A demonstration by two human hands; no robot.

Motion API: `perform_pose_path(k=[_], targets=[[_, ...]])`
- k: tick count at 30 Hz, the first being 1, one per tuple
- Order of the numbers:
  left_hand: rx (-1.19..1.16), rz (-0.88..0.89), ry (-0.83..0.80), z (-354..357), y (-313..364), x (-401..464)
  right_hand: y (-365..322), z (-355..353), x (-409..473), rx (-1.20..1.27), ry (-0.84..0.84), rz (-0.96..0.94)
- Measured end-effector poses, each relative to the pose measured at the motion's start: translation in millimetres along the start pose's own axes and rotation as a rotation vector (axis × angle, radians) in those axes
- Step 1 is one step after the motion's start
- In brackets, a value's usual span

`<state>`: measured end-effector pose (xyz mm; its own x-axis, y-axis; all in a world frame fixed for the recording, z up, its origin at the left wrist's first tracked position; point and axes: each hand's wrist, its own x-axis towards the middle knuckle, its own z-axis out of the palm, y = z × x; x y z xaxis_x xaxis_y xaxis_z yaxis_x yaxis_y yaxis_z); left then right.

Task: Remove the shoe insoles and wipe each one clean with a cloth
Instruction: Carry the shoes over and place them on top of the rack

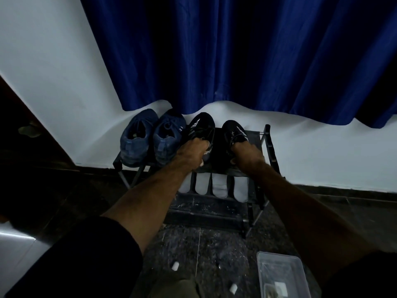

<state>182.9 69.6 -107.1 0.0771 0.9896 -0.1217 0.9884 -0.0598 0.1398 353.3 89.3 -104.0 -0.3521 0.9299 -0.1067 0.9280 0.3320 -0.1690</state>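
Note:
Two black sneakers with white stripes stand on the top shelf of a low black shoe rack (267, 143). My left hand (191, 153) grips the heel opening of the left black sneaker (202, 125). The collar of the right black sneaker (233, 129) is held by my right hand (247, 154). Left of them sit two dark blue sneakers (137, 136). Several pale grey insoles (220, 187) lean side by side on the lower shelf, partly hidden by my forearms. No cloth is visible.
A clear plastic tub (281, 274) sits on the dark speckled floor at the lower right. Small white bits (175, 265) lie on the floor near my knees. A blue curtain (236, 57) hangs over the white wall behind the rack. A dark wooden door edge (32, 130) stands at left.

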Motion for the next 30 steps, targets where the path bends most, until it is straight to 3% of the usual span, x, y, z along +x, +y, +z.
perform_pose_path(k=[30], targets=[[-0.021,0.042,0.023,18,-15,30,9,30,26,0.039,0.034,0.000]])
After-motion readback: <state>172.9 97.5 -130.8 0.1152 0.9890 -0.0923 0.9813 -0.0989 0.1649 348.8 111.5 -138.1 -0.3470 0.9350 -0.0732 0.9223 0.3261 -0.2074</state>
